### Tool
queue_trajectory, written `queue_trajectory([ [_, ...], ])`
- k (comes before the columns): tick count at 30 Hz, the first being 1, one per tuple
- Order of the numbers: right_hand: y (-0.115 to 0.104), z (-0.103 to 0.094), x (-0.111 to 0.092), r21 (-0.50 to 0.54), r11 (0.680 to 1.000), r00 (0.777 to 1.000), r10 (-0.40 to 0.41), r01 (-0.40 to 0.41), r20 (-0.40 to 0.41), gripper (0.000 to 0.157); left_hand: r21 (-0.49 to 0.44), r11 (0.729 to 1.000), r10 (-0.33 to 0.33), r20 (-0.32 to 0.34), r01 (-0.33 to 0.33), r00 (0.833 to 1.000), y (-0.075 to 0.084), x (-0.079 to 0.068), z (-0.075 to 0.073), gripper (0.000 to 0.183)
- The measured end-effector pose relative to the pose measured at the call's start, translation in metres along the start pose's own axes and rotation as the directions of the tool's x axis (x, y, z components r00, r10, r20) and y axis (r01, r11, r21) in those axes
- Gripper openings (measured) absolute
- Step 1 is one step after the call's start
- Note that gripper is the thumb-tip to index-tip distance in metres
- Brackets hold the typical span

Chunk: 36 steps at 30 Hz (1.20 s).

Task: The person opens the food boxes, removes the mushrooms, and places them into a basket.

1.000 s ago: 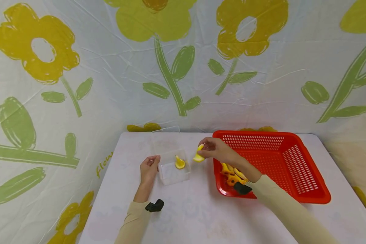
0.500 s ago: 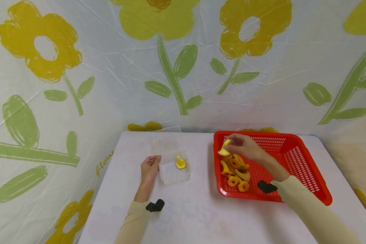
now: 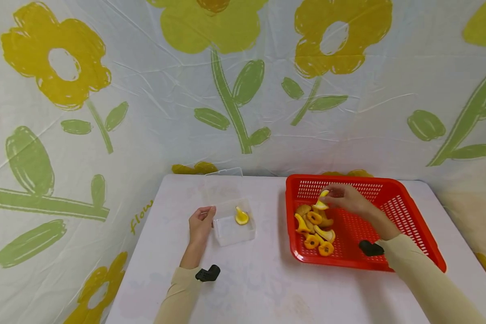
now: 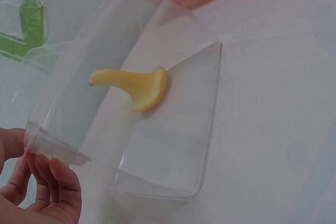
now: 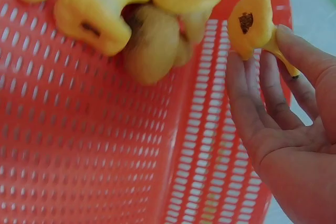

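My left hand [image 3: 200, 222] pinches the left rim corner of a clear plastic box [image 4: 168, 150] on the table. Inside the box lies one yellow mushroom-shaped piece [image 4: 139, 86], its flared end resting on the bottom. Over the red basket, my right hand [image 3: 350, 200] holds another yellow mushroom-shaped piece [image 5: 253, 22] between thumb and fingers. That piece has a rough brown patch in its flared end and a curved, dark-tipped stem. Below it, in the basket's left part, several similar yellow-orange pieces [image 3: 312, 229] lie in a heap.
The red perforated basket [image 3: 344, 262] stands on the right of the white-covered table [image 3: 243, 288]. The box's clear lid [image 3: 224, 182] stands folded back behind it. A flower-printed cloth [image 3: 178, 90] hangs behind the table.
My right hand has moved right with the yellow piece, from the gap between box and basket to above the basket's heap. The left hand has stayed at the box.
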State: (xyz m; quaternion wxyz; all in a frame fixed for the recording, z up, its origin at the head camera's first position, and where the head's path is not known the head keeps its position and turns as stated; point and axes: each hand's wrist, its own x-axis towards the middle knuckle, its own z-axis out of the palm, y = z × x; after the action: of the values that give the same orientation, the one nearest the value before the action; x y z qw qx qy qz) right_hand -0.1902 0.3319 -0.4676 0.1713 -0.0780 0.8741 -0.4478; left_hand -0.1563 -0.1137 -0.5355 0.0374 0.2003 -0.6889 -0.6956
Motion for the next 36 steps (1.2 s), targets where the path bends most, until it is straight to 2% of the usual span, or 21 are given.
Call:
queue_trajectory([
  [7,0.017,-0.005,0.004,-0.033,0.999,0.998,0.045,-0.043,0.048,0.035,-0.001,1.000,0.010,-0.011,-0.010,1.000,-0.002,0.001,0.002,0.025],
  [14,0.027,-0.012,0.008,-0.047,0.997,0.996,0.063,-0.060,0.069,0.043,0.008,1.000,0.002,-0.013,-0.002,1.000,0.000,0.002,0.004,0.025],
  [22,0.032,-0.006,0.011,-0.096,0.982,0.987,0.160,-0.162,-0.022,0.031,0.035,0.999,-0.001,-0.028,0.002,1.000,0.001,0.002,0.004,0.024],
  [29,0.035,-0.011,0.007,-0.127,0.962,0.970,0.238,-0.242,-0.046,0.040,0.037,0.999,-0.002,-0.031,0.003,1.000,0.001,0.001,0.006,0.022],
  [34,0.034,-0.015,0.003,-0.096,0.967,0.972,0.234,-0.235,-0.022,0.042,0.042,0.999,0.008,-0.036,-0.006,0.999,0.001,0.000,0.006,0.022],
  [36,0.034,-0.016,0.003,-0.099,0.973,0.978,0.207,-0.208,-0.026,0.041,0.048,0.999,0.010,-0.041,-0.008,0.999,0.001,0.000,0.005,0.022],
])
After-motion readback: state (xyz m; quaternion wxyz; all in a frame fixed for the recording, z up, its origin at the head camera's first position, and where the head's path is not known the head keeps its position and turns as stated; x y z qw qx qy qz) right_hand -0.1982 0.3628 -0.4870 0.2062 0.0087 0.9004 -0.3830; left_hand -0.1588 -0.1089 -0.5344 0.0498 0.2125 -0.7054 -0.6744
